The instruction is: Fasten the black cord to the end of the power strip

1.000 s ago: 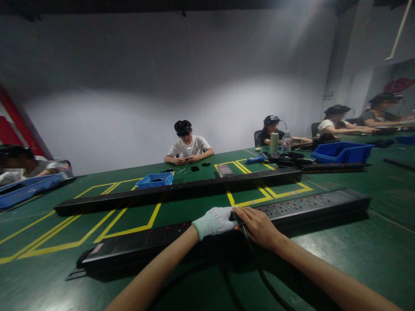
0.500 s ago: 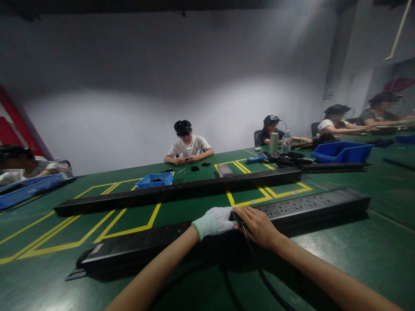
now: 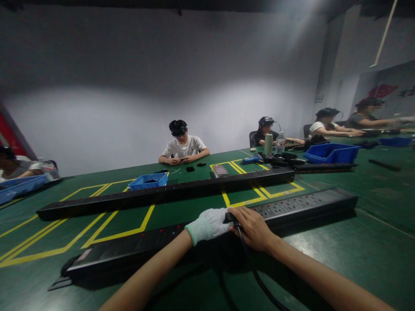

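A long black socket strip with red dots lies across the green table in front of me. Over its middle, my left hand, in a white glove with a mint cuff, is closed on the dark plug end of a black cable. My bare right hand is closed around the same plug from the right, its fingers meeting the glove. The cable runs down toward the bottom edge. My fingers hide most of the plug and the sockets beneath it.
Behind lies a second long black strip, with a small blue tray at its back. A large blue bin, a green bottle and a blue tool stand back right. A person sits opposite; others sit at both sides.
The whole view has shifted slightly, so the table items and both hands appear a little further left. Both hands keep the same hold on the plug.
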{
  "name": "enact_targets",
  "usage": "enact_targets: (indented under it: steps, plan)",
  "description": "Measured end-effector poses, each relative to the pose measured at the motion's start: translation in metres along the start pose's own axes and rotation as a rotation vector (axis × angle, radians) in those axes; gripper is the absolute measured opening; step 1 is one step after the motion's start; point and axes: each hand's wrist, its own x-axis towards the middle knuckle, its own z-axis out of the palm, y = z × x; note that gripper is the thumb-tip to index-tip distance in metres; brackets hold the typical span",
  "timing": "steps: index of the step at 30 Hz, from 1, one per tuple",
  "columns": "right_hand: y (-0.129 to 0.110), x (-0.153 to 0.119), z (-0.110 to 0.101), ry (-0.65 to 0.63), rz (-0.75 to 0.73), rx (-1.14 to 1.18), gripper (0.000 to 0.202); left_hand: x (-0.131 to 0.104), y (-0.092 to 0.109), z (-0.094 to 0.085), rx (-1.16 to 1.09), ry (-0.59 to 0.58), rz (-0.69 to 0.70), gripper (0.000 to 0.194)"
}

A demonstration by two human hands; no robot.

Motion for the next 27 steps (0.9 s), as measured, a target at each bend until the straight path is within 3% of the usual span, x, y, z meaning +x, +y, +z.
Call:
enact_targets:
  steps: [18, 27]
  plan:
    - [-0.001, 0.000, 0.004, 0.034, 0.030, -0.027, 0.031, -0.038, 0.005, -0.009, 0.076, 0.071, -0.021, 0.060]
    - [-0.002, 0.001, 0.005, 0.052, 0.047, -0.020, 0.029, -0.040, 0.011, -0.011, 0.144, 0.102, -0.025, 0.062]
